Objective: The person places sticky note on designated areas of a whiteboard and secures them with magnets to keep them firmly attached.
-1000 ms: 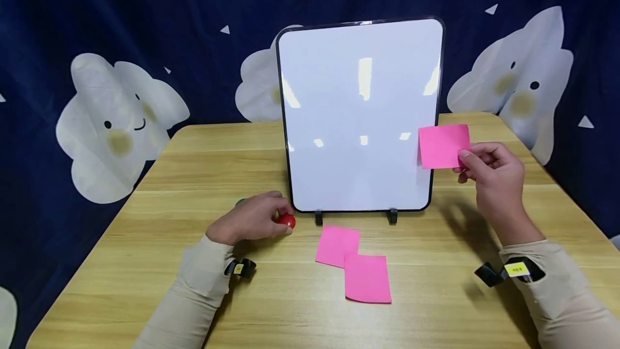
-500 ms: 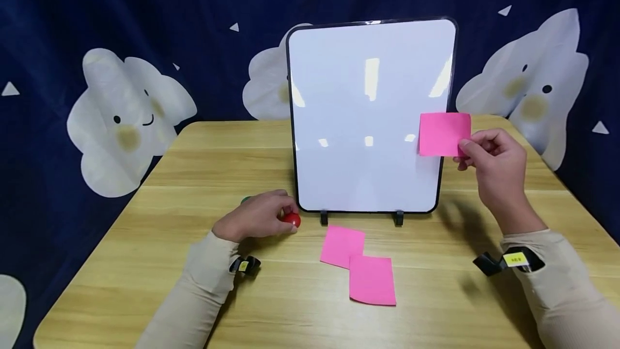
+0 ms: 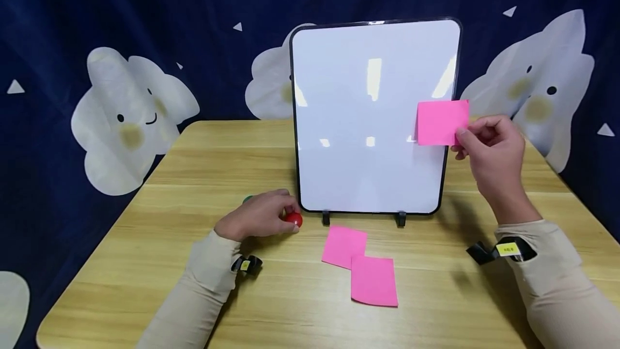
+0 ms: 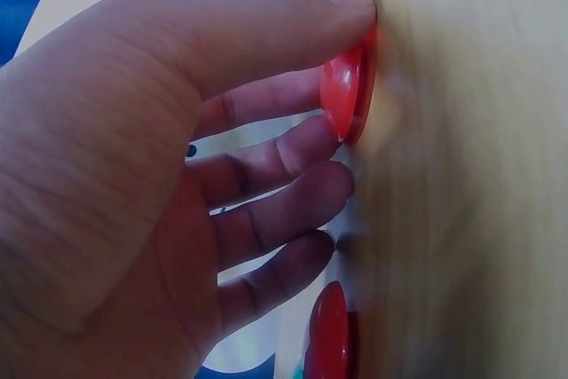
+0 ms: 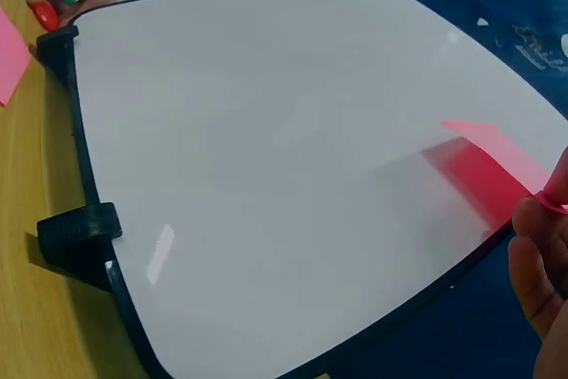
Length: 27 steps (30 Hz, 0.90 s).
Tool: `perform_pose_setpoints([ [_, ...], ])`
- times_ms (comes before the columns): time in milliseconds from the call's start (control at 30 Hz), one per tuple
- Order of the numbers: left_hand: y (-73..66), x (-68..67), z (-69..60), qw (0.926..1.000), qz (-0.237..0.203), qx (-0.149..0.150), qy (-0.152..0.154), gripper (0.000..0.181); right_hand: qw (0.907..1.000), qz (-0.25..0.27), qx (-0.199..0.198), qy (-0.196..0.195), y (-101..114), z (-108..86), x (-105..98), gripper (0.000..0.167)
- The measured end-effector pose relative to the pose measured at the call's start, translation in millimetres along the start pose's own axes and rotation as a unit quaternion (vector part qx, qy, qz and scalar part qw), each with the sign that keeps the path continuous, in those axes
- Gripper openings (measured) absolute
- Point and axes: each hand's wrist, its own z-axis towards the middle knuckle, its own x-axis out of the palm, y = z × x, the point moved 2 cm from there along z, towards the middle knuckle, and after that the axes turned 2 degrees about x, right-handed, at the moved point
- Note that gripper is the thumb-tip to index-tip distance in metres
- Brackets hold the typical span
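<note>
"While our raised right hand (image 3: 496, 156) pinches a pink note (image 3: 437, 123) before the right edge of the whiteboard (image 3: 368, 112), where is our left hand (image 3: 261, 214)?"

"Low over the counter (image 3: 150, 230), thumb and finger gripping a red disc (image 3: 295, 220) just beside the whiteboard's lower-left corner."

In the head view the person's left hand (image 3: 260, 215) hides most of a green object (image 3: 247, 198), its shape unclear, and part of a glossy red round disc (image 3: 295, 221). A second glossy red disc (image 4: 329, 335) is cut off at the left wrist view's bottom edge. The right wrist view's edge crops the right hand (image 5: 540, 264). Writing on the yellow rectangular label (image 3: 508, 249) is illegibly small.
</note>
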Motion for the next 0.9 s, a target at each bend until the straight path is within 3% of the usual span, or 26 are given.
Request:
perform_pose_setpoints([
  [200,-2.1,-0.5,0.9,1.0000,0.002,0.006,0.000,0.020,0.9934,-0.113,-0.017,0.005,-1.1,-2.5,-0.8,0.015],
  [400,-1.8,-1.1,-0.2,0.9999,0.010,0.002,0.000,0.020,0.9632,-0.264,-0.045,0.014,3.4,-5.7,3.4,0.021],
  [533,-1.8,-1.3,-0.4,1.0000,0.005,0.002,-0.001,0.020,0.9518,-0.301,-0.056,0.020,8.9,-6.0,5.1,0.022],
  [900,-1.7,-0.1,-0.3,0.9999,0.011,-0.006,0.003,0.018,0.9365,-0.343,-0.045,0.057,8.1,-4.7,4.7,0.024],
])
